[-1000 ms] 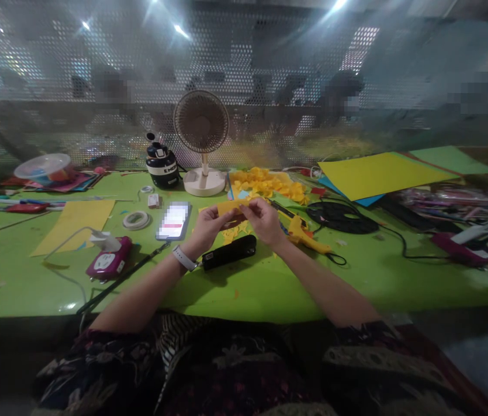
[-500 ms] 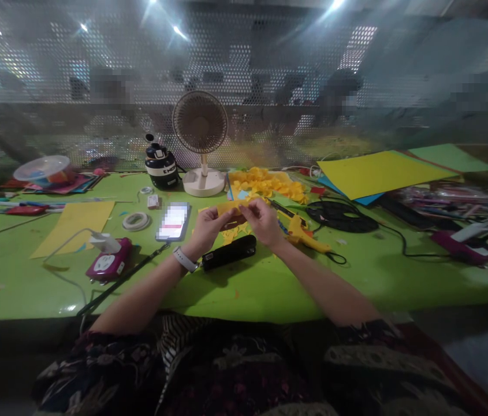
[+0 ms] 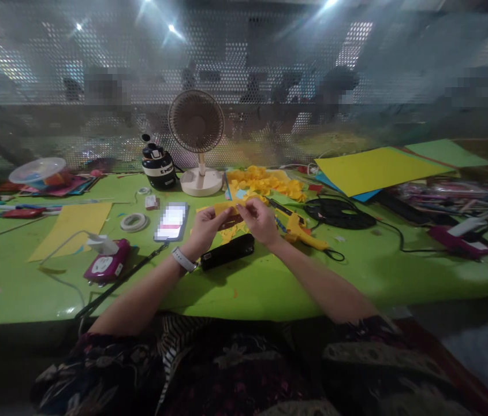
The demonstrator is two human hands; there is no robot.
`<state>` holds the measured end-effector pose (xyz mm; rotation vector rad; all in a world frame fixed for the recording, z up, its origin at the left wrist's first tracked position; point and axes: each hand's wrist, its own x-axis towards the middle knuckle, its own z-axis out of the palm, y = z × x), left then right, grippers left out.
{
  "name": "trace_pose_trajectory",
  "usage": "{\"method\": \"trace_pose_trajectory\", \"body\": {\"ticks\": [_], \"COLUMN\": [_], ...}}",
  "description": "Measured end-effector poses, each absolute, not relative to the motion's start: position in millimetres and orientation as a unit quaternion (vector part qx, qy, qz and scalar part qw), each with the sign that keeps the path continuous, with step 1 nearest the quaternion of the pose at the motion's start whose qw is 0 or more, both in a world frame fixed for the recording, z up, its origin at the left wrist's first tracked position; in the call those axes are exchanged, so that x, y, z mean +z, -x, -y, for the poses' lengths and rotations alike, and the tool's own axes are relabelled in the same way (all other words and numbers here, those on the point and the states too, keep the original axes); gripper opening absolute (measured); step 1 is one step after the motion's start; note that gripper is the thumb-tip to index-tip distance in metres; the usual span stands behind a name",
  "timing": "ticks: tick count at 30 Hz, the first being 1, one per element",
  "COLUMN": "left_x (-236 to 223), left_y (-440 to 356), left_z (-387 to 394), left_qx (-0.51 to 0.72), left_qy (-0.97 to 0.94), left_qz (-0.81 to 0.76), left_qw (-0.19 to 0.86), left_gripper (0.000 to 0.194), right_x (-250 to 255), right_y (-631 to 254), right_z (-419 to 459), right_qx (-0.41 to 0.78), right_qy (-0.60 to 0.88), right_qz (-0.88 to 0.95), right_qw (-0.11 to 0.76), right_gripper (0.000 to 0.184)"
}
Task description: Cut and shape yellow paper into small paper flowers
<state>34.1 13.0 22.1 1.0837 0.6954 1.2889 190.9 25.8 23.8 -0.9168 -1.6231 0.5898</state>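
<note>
Between my two hands is a small piece of yellow paper (image 3: 225, 206). My left hand (image 3: 206, 227) pinches it from the left, thumb on top. From the other side my right hand (image 3: 260, 222) grips its right part with closed fingertips. Below the hands lies a long black case (image 3: 227, 252), and some yellow paper scraps (image 3: 231, 233) show just behind it. A yellow glue gun (image 3: 302, 232) rests to the right of my right hand. Behind the hands is a heap of yellow paper petals (image 3: 265, 181).
A phone (image 3: 171, 221), a roll of tape (image 3: 134, 222) and a purple power socket (image 3: 107, 263) lie to the left. Behind stand a fan (image 3: 201, 180) and a bottle (image 3: 159, 167). Coloured sheets (image 3: 377, 170) and a black cable (image 3: 393, 238) occupy the right side.
The view has shifted slightly. Both hands stay on the yellow paper, with only small finger movement, and less of the paper shows above the fingers.
</note>
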Motion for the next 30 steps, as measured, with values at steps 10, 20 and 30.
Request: {"method": "trace_pose_trajectory", "body": {"ticks": [10,20,30], "left_x": [19.9,22.8,20.3], "left_y": [-34.0,-32.2,-27.1], "left_z": [-14.2,-13.4,-19.1], "left_qx": [0.563,0.550,0.524], "left_qy": [-0.462,-0.470,-0.526], "left_qz": [-0.302,-0.352,-0.378], "left_qw": [0.615,0.594,0.552], "left_gripper": [0.044,0.050,0.052], "right_x": [23.7,26.9,29.0], "right_y": [-190.9,-190.4,-193.4], "right_z": [-27.3,-28.2,-30.8], "right_qx": [0.275,0.318,0.300], "right_qy": [0.395,0.389,0.410], "right_qz": [0.655,0.661,0.662], "right_qw": [0.582,0.556,0.551], "right_gripper": [0.039,0.048,0.050]}}
